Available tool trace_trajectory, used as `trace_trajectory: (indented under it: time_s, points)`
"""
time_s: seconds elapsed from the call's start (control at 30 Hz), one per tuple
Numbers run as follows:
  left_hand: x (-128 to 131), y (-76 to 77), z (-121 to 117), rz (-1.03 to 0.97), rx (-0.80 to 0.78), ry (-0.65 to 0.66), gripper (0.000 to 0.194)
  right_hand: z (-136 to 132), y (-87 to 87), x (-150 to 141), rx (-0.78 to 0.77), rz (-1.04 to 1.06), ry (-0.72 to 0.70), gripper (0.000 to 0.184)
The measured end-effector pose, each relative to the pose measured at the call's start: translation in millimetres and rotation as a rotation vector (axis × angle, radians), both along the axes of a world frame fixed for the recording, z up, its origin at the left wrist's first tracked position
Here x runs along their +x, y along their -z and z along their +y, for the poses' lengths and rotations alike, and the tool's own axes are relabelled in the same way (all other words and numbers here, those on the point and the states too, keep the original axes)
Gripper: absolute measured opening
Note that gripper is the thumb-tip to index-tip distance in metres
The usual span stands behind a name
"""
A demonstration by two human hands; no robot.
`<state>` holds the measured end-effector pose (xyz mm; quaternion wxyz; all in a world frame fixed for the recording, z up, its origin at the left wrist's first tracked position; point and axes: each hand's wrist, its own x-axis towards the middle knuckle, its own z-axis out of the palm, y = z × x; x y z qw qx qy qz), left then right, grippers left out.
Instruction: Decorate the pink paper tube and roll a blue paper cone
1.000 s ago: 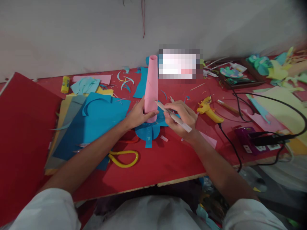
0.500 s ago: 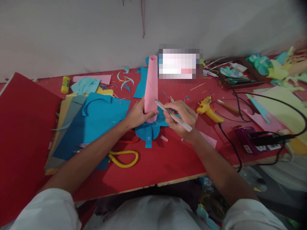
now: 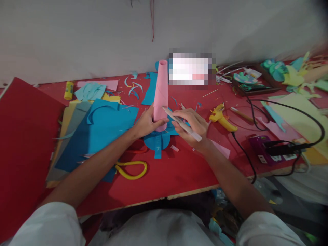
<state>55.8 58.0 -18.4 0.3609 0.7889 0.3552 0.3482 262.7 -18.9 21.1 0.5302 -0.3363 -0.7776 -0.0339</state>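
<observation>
A pink paper tube (image 3: 162,89), open at its narrower top, stands upright in front of me. My left hand (image 3: 148,123) is wrapped round its lower part, thumb across the front. In my right hand (image 3: 192,125) I grip a pale pen (image 3: 183,124), its tip against or very close to the tube's right side. Beneath the tube lies a blue paper cutout (image 3: 164,140) with rounded lobes and a strip pointing toward me. Yellow-handled scissors (image 3: 132,170) rest left of it, partly under my left forearm.
A yellow glue gun (image 3: 221,118) with a black cord lies to the right, near a purple power box (image 3: 266,150). Blue paper sheets (image 3: 110,126) and a glue stick (image 3: 68,90) are at left. A dark tray (image 3: 258,87) stands back right. A blurred-out rectangle (image 3: 191,70) stands behind.
The pen and my right hand have moved slightly left across the tube's surface. My left hand keeps its hold, and the whole view has shifted a little.
</observation>
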Motion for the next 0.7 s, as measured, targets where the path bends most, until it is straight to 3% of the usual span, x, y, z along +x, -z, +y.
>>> trace_trajectory:
  time_s: [0.43, 0.7]
  points:
    - [-1.2, 3.1, 2.0, -0.011, 0.032, 0.018, 0.069, 1.2, 1.8, -2.2, 0.024, 0.015, -0.012, 0.024]
    - [-0.3, -3.2, -0.9, -0.026, 0.017, -0.007, 0.07, 0.4, 5.0, 0.3, 0.053, 0.065, 0.011, 0.027]
